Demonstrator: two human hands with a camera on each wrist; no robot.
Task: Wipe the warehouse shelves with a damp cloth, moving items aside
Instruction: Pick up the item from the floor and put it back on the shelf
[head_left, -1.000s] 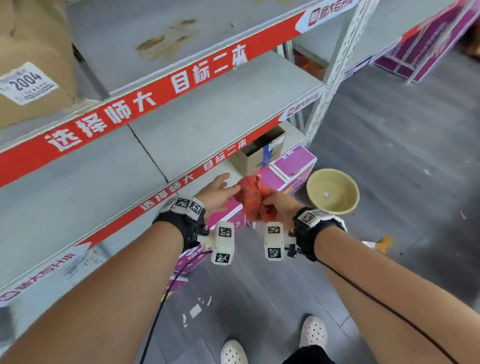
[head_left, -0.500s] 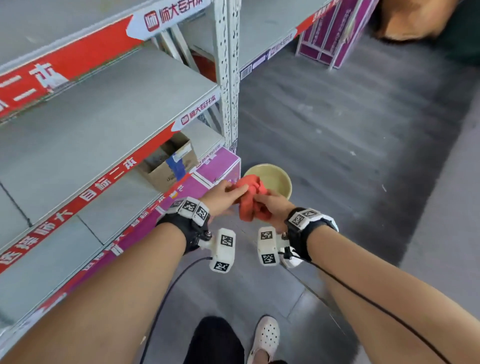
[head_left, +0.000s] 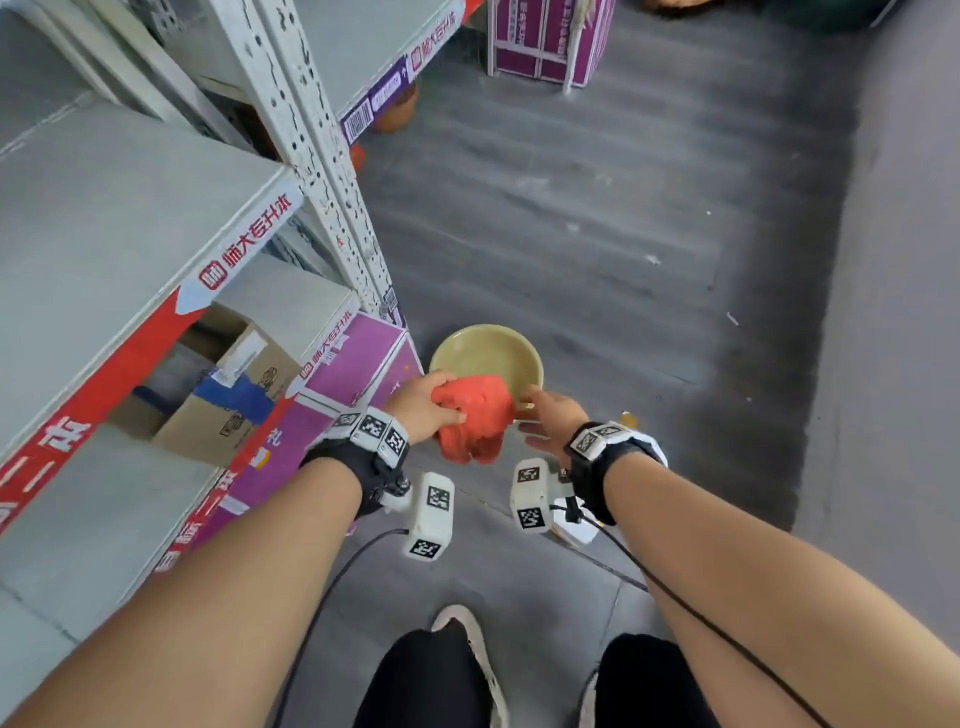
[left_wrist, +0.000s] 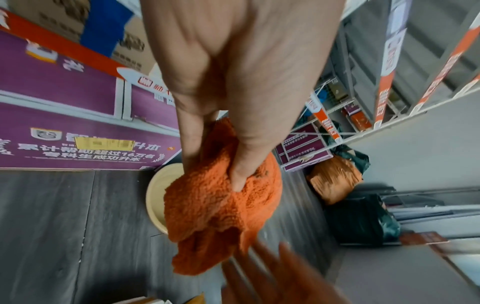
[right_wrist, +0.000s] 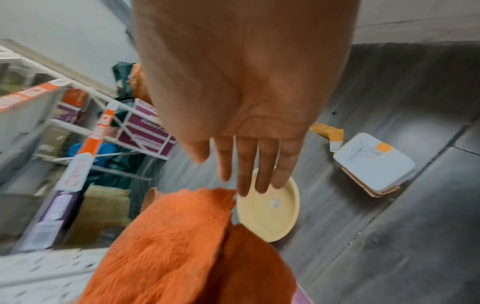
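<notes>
An orange fluffy cloth (head_left: 475, 418) (left_wrist: 221, 205) (right_wrist: 182, 246) hangs bunched in the air over a pale yellow basin (head_left: 488, 358) (right_wrist: 270, 209) that stands on the floor. My left hand (head_left: 431, 408) (left_wrist: 215, 168) grips the cloth's upper part with thumb and fingers. My right hand (head_left: 545, 415) (right_wrist: 249, 176) is just right of the cloth, fingers straight and spread, holding nothing. The grey shelves (head_left: 104, 218) with red front strips are to the left.
A purple carton (head_left: 358, 364) and a brown cardboard box (head_left: 228, 405) sit on the low shelf beside the basin. A white perforated upright (head_left: 322, 171) stands behind. More purple cartons (head_left: 545, 41) lie farther off. A white packet (right_wrist: 374, 164) lies on the dark grey floor.
My right hand has let go of the cloth and opened, so only the left hand holds it. Both hands have come down over the basin, and my view has turned right and down.
</notes>
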